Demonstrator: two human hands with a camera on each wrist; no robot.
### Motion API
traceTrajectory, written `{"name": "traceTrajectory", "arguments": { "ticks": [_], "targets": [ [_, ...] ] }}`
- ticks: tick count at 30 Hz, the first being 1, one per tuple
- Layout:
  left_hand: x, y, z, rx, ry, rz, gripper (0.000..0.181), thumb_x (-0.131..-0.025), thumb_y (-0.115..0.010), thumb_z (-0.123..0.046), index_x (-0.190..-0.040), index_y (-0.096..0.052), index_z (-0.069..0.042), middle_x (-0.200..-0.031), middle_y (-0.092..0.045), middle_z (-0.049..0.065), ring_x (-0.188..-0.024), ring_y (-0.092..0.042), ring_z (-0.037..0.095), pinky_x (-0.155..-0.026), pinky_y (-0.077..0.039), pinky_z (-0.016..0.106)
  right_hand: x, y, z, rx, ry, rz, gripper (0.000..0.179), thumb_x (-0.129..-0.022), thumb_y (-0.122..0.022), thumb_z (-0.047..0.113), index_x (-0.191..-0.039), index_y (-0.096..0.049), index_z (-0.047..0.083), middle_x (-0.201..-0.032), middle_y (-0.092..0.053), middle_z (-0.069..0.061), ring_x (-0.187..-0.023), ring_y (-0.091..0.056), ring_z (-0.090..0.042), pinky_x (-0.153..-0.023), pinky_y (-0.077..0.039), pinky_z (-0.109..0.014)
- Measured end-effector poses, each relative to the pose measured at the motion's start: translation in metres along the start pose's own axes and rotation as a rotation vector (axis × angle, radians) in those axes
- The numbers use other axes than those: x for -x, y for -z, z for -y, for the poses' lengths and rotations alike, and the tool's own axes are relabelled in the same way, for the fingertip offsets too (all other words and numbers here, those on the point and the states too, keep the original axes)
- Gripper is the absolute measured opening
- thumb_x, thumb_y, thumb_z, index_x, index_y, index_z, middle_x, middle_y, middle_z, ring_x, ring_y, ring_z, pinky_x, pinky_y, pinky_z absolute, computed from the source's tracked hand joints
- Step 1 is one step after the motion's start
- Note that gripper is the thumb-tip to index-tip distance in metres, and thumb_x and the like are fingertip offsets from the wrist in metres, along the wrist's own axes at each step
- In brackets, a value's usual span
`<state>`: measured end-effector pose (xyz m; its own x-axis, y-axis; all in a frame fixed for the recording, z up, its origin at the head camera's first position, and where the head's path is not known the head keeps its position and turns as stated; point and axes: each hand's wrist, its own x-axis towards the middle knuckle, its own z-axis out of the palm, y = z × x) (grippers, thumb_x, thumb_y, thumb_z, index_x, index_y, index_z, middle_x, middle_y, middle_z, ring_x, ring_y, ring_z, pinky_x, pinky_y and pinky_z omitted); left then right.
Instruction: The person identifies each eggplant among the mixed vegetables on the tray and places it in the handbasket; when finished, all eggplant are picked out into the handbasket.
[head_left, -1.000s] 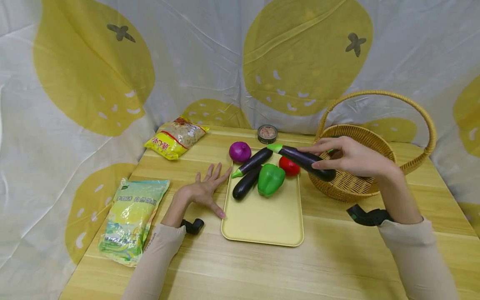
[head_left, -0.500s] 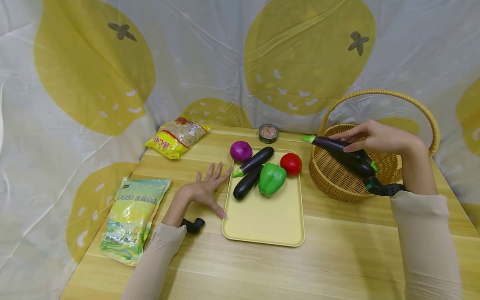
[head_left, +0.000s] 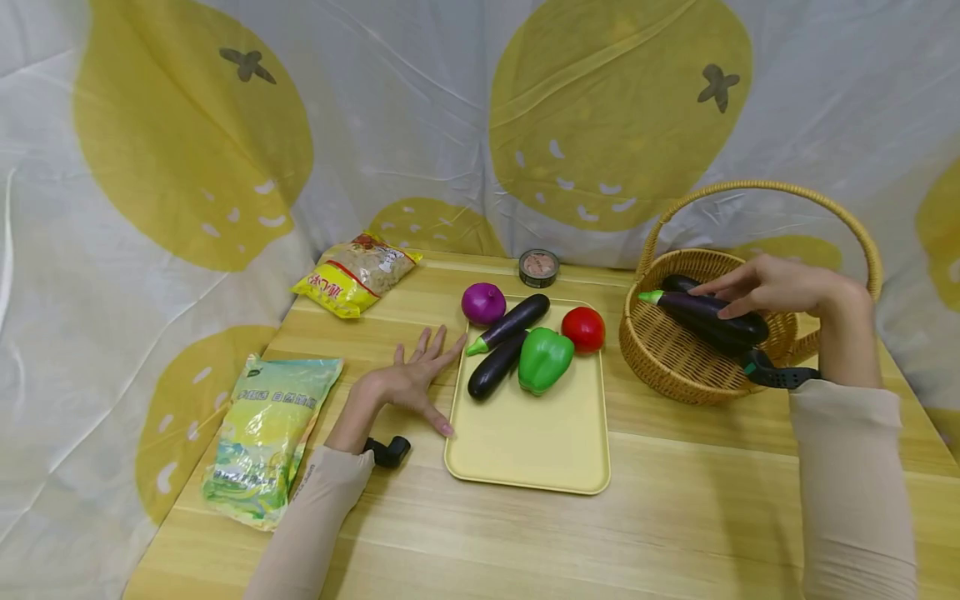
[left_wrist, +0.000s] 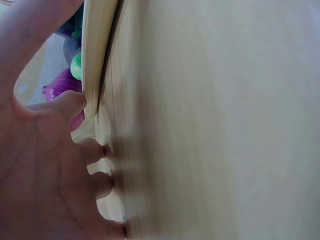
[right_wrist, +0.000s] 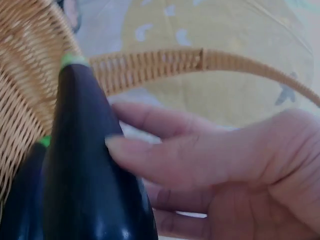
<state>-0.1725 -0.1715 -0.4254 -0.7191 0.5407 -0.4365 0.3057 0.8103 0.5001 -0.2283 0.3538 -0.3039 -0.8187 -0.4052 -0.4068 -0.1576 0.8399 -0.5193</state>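
Note:
My right hand (head_left: 783, 287) grips a dark purple eggplant (head_left: 697, 315) with a green stem end, inside the rim of the wicker basket (head_left: 652, 367). The thumb presses on its side in the right wrist view. A second eggplant (right_wrist: 22, 195) lies lower in the basket beside it. With fingers spread, my left hand (head_left: 408, 383) touches the left edge of the yellow tray (head_left: 528, 450). On that tray lie a green bell pepper (head_left: 544, 360), two eggplants (head_left: 517, 321), a red tomato (head_left: 583, 330) and, at the back corner, a purple onion (head_left: 483, 304).
A green and yellow plastic bag (head_left: 270, 437) lies at the left of the table. Behind it is a yellow food bag (head_left: 356, 273). A small round tin (head_left: 538, 267) stands near the back, and the basket's tall handle (head_left: 765, 185) arches up at the right.
My right hand has carried the eggplant rightward from over the tray to the basket, then lowered it inside. My left hand has stayed at the tray's edge.

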Motion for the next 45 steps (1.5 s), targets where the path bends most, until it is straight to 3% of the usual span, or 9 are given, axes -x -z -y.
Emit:
{"name": "traceTrajectory", "arguments": {
  "ticks": [3,6,10,14,20,26,34,39,45],
  "targets": [
    [0.0,0.0,0.0,-0.002,0.004,0.0,0.148,-0.066,-0.095,-0.052,-0.167,0.01,-0.024,-0.169,0.027,0.021,-0.156,0.029,0.043,-0.12,0.018,0.074,-0.003,-0.002,-0.005,0.006,-0.008,0.015,0.051,-0.098,-0.071,0.021,-0.147,-0.059,0.011,-0.146,-0.057,-0.027,-0.125,-0.063,-0.033,-0.077,-0.055,-0.027],
    [0.0,0.0,0.001,-0.006,0.007,-0.001,0.148,-0.066,-0.095,-0.052,-0.167,0.01,-0.024,-0.169,0.027,0.021,-0.156,0.028,0.043,-0.12,0.018,0.074,-0.01,-0.007,-0.008,-0.02,-0.041,0.05,0.053,-0.098,-0.071,0.022,-0.148,-0.058,0.009,-0.141,-0.059,-0.028,-0.091,-0.068,-0.023,-0.067,-0.051,-0.027],
    [0.0,0.0,0.0,-0.003,0.001,-0.002,0.148,-0.066,-0.095,-0.052,-0.167,0.01,-0.024,-0.169,0.027,0.021,-0.156,0.028,0.043,-0.12,0.017,0.074,-0.021,-0.012,-0.012,-0.068,-0.094,0.102,0.055,-0.098,-0.07,0.02,-0.149,-0.055,0.005,-0.089,-0.064,-0.009,-0.052,-0.032,-0.01,-0.052,-0.041,-0.026],
    [-0.001,0.0,-0.001,0.0,-0.003,0.001,0.147,-0.067,-0.095,-0.051,-0.167,0.009,-0.024,-0.17,0.026,0.021,-0.156,0.028,0.043,-0.12,0.018,0.074,-0.027,-0.016,-0.014,-0.091,-0.118,0.119,0.057,-0.099,-0.068,0.016,-0.151,-0.05,0.001,-0.059,-0.031,0.006,-0.048,-0.025,-0.008,-0.05,-0.037,-0.024],
    [-0.002,0.0,-0.001,-0.001,-0.003,0.001,0.147,-0.066,-0.095,-0.051,-0.167,0.009,-0.025,-0.17,0.026,0.021,-0.156,0.028,0.043,-0.12,0.018,0.074,-0.03,-0.016,-0.016,-0.026,-0.125,0.044,0.058,-0.095,-0.072,0.014,-0.148,-0.053,-0.001,-0.097,-0.066,-0.014,-0.049,-0.028,-0.007,-0.049,-0.037,-0.025],
    [-0.003,0.0,0.0,-0.003,-0.008,-0.001,0.147,-0.066,-0.095,-0.053,-0.167,0.009,-0.025,-0.17,0.025,0.02,-0.156,0.028,0.042,-0.12,0.017,0.074,-0.03,-0.016,-0.019,0.087,-0.101,-0.016,0.057,-0.089,-0.078,0.009,-0.142,-0.059,-0.001,-0.132,-0.055,-0.042,-0.08,-0.061,-0.033,-0.058,-0.041,-0.029],
    [-0.002,-0.001,0.001,0.003,-0.005,0.001,0.147,-0.066,-0.095,-0.053,-0.167,0.009,-0.026,-0.17,0.026,0.02,-0.156,0.029,0.042,-0.12,0.018,0.074,-0.033,-0.022,-0.022,-0.016,-0.113,0.0,0.06,-0.09,-0.079,0.011,-0.144,-0.057,-0.001,-0.103,-0.069,-0.023,-0.048,-0.029,-0.006,-0.049,-0.036,-0.024],
    [-0.002,-0.001,0.001,0.003,-0.006,0.0,0.148,-0.066,-0.095,-0.053,-0.167,0.01,-0.025,-0.17,0.026,0.02,-0.156,0.028,0.043,-0.12,0.018,0.074,-0.035,-0.024,-0.024,0.008,-0.119,-0.038,0.059,-0.086,-0.082,0.008,-0.14,-0.061,0.0,-0.129,-0.059,-0.044,-0.053,-0.042,-0.011,-0.05,-0.036,-0.024],
    [-0.002,0.0,0.001,0.0,-0.007,0.005,0.148,-0.066,-0.094,-0.053,-0.167,0.011,-0.024,-0.169,0.027,0.021,-0.156,0.029,0.043,-0.119,0.017,0.075,-0.037,-0.027,-0.029,0.02,-0.096,-0.052,0.059,-0.084,-0.085,0.011,-0.139,-0.064,0.003,-0.132,-0.059,-0.04,-0.079,-0.064,-0.03,-0.058,-0.04,-0.026]
  ]
}}
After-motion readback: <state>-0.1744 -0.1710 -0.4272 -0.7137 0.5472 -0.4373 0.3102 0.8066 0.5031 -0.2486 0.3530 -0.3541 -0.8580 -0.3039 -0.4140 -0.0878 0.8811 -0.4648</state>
